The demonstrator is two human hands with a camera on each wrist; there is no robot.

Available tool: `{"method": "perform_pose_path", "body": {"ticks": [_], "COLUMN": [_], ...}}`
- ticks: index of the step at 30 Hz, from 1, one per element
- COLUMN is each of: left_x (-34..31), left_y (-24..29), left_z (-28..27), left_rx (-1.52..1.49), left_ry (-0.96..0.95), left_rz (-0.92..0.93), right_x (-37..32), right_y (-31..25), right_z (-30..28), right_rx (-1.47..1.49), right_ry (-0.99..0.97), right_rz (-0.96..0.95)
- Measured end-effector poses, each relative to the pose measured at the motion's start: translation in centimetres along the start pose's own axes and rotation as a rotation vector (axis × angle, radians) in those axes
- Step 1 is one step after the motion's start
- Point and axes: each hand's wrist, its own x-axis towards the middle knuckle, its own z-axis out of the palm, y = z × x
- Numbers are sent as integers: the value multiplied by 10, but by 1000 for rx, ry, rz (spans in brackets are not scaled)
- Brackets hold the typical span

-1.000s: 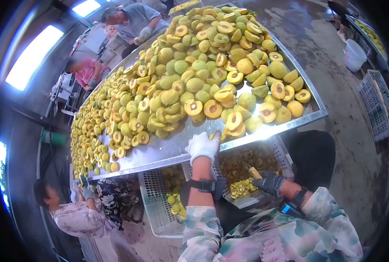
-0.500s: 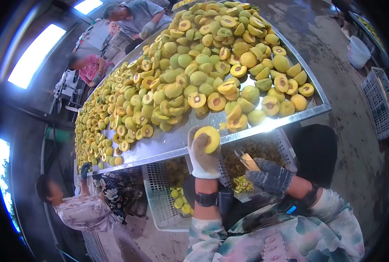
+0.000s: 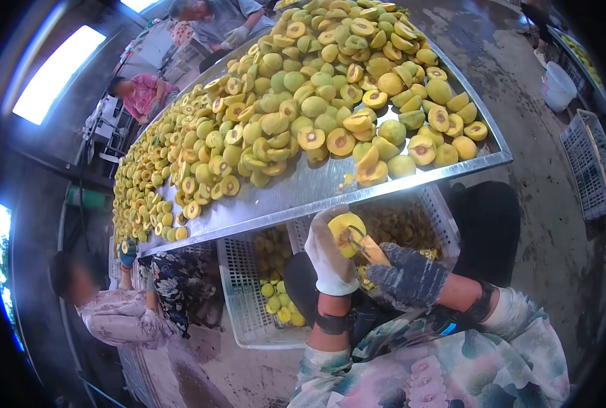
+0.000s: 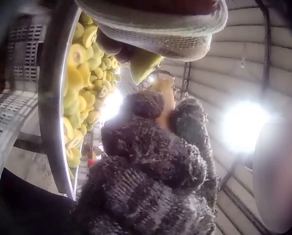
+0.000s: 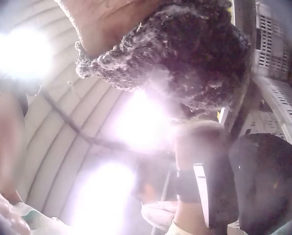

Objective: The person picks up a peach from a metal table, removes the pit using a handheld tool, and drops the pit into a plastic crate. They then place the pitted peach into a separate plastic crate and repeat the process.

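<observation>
My left hand [image 3: 331,258], in a white glove, grips a peach half [image 3: 344,230] just in front of the table's near edge, its yellow cut face turned toward the right hand. My right hand [image 3: 410,277], in a dark grey knit glove, holds a pitting tool by its wooden handle [image 3: 373,251]. The tool's metal tip is at the middle of the cut face. From the left wrist view, a metal loop tops the wooden handle [image 4: 166,95], close to the peach half [image 4: 143,68]. The dark glove [image 5: 185,58] hides the tool in the right wrist view.
A metal table [image 3: 275,216] carries a large heap of halved peaches [image 3: 269,122]. Below its edge stand a crate with peach halves [image 3: 275,299] and a crate of brownish scraps [image 3: 412,224]. One person [image 3: 122,313] works at the left; others are across the table.
My left hand, first at the table's edge, picked up a peach half and drew it back toward me. The right hand raised the tool, whose tip now meets the cut face.
</observation>
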Motion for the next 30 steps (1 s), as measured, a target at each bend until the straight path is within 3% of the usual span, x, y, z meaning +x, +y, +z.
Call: {"method": "perform_pose_path", "body": {"ticks": [2,5,8,9,11,13,14,16,18,22,24,26,28,29,30], "left_x": [-4,-8,-13,-12,-11,-13,-14,-14,-11,-7,-12,-13,-14,-12,-8], "left_y": [9,-4,-3,-1,3,8,9,7,10,5,2,-7,-5,-4,-2], "left_z": [2,-4,-2,-2,-2,-1,0,1,-2,0,11,9,12,10,7], "left_rx": [118,27,57,56,-48,-112,-177,-159,-241,-397,-529,-565,-398,-393,-396], "left_ry": [21,-7,-6,-7,-159,-186,-215,-177,-338,-417,-129,-124,62,72,139], "left_rz": [55,92,128,125,-84,-154,-220,-151,-217,-274,-403,-379,-162,-161,-162], "right_x": [-1,-2,-4,-6,-10,-11,-13,-18,-21,-13,-11,-10,-14,-13,-8], "right_y": [3,14,22,15,0,-14,-3,26,26,31,38,42,47,55,64], "right_z": [3,11,11,5,-4,-8,-9,-9,-8,-8,-8,-7,-1,6,13], "right_rx": [-52,-71,-42,-21,2,174,176,918,996,979,981,978,1106,1106,745], "right_ry": [13,22,-56,-133,-208,-291,-291,-365,-366,-380,-376,-374,-385,-395,-291], "right_rz": [10,-17,-55,33,122,403,403,394,453,510,507,498,460,465,167]}}
